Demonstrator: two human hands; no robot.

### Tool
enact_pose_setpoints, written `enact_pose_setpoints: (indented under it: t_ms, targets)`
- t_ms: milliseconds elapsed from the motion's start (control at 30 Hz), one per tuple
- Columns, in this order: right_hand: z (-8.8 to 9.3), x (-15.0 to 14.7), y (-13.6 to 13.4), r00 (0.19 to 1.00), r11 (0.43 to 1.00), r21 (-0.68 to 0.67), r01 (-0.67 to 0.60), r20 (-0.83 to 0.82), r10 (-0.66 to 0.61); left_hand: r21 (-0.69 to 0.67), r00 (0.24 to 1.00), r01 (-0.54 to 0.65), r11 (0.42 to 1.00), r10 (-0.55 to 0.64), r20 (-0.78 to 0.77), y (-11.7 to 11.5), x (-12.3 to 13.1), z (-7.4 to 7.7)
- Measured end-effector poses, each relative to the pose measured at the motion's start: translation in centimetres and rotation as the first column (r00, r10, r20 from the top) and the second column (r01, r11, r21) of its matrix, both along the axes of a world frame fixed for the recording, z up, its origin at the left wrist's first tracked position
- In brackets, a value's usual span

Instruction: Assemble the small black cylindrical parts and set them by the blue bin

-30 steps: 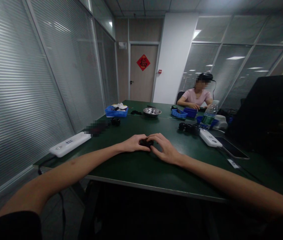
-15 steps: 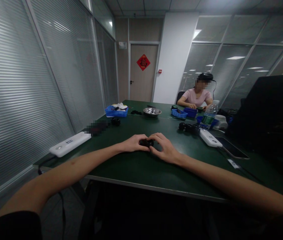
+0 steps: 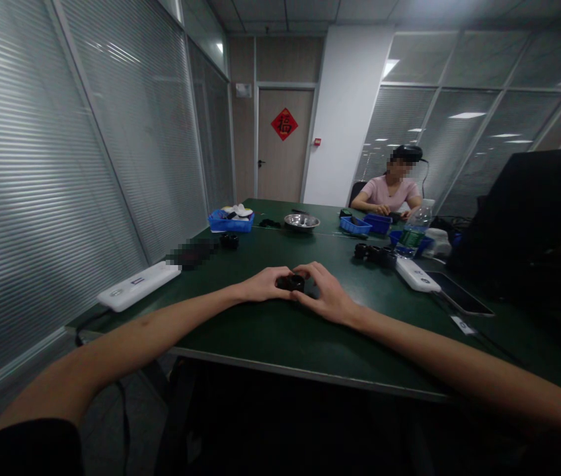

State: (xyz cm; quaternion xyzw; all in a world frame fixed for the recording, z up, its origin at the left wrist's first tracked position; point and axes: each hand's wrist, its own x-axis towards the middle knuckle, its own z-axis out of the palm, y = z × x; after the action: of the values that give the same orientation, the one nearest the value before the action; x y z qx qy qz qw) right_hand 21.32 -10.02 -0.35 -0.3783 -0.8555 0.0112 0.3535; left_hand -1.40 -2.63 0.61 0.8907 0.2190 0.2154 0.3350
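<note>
A small black part with a round, ring-like end (image 3: 297,283) sits between my two hands, low over the green table (image 3: 260,330). From the left side, my left hand (image 3: 263,285) is closed on it with thumb and fingers. My right hand (image 3: 328,295) curves round its other side, fingertips at the far edge and thumb at the near edge, closed in a pinch. The part's exact kind cannot be made out, and my fingers hide its left end.
A white power bank-like device (image 3: 139,285) lies left; another (image 3: 417,274) lies right beside a phone (image 3: 461,293). Black round parts (image 3: 374,253), a water bottle (image 3: 413,230), a metal bowl (image 3: 302,223) and a blue tray (image 3: 231,221) stand farther back. A person (image 3: 392,195) sits across.
The black part has turned in my hands, so its round end now faces up more. My right fingers have shifted slightly; my left hand has barely moved.
</note>
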Motion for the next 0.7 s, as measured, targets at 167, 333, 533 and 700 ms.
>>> enact_pose_setpoints:
  t_ms: [167,333,533,700]
  targets:
    - [-0.22,0.12,0.16,1.000,1.000,-0.019,0.008,-0.005,-0.008,-0.005,1.000,0.015,1.000,-0.015,0.005,0.10,-0.03,-0.13]
    - [-0.18,0.03,0.06,1.000,1.000,-0.020,-0.010,-0.003,0.010,0.007,1.000,0.022,1.000,-0.022,0.003,0.21,-0.11,-0.17]
    - [-0.40,0.19,0.36,0.999,1.000,-0.004,0.007,-0.048,-0.008,0.048,0.999,0.049,0.998,-0.050,0.009,0.46,-0.13,-0.43]
    - [-0.32,0.26,0.18,0.998,0.998,-0.032,-0.052,-0.039,0.051,0.015,0.999,0.028,0.999,-0.028,0.021,0.33,-0.13,-0.45]
